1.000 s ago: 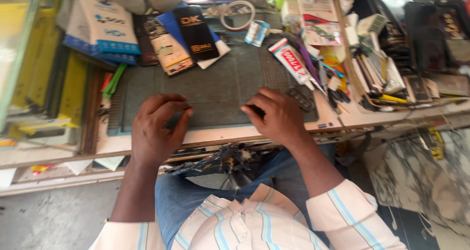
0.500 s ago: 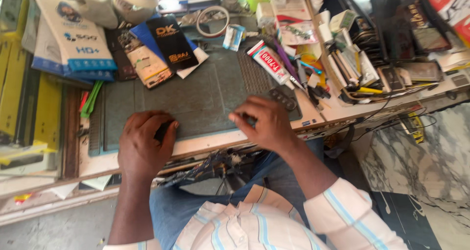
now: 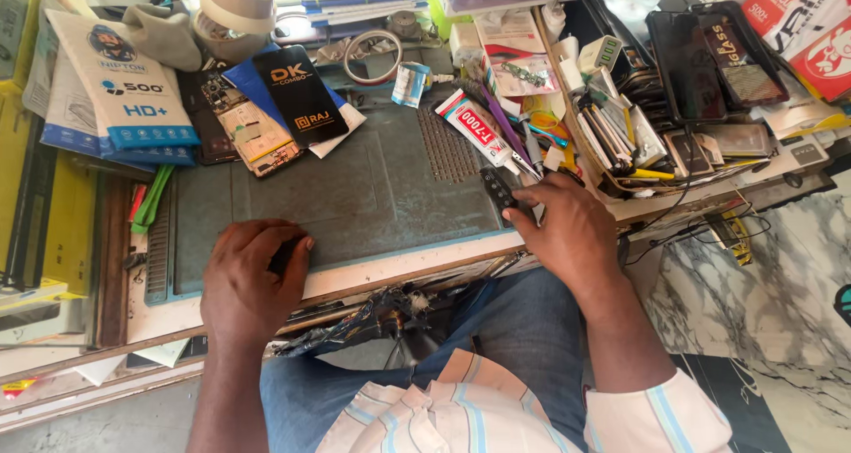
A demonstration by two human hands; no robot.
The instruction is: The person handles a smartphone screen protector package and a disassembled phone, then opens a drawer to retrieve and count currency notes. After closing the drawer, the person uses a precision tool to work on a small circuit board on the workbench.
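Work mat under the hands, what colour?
Dull grey-green, worn, with a grid of small holes on its right part; the work mat shows best in the head view.

I have a single view, from the camera on the person's head, looking steeply down and slightly forward over the worktop [image 3: 372, 280]. It sits close: the striped shirt fills the bottom edge, both forearms run up into frame, and the grey work mat [image 3: 355, 187] lies mid-picture (no second view to overlap with). Floor shows at the right.
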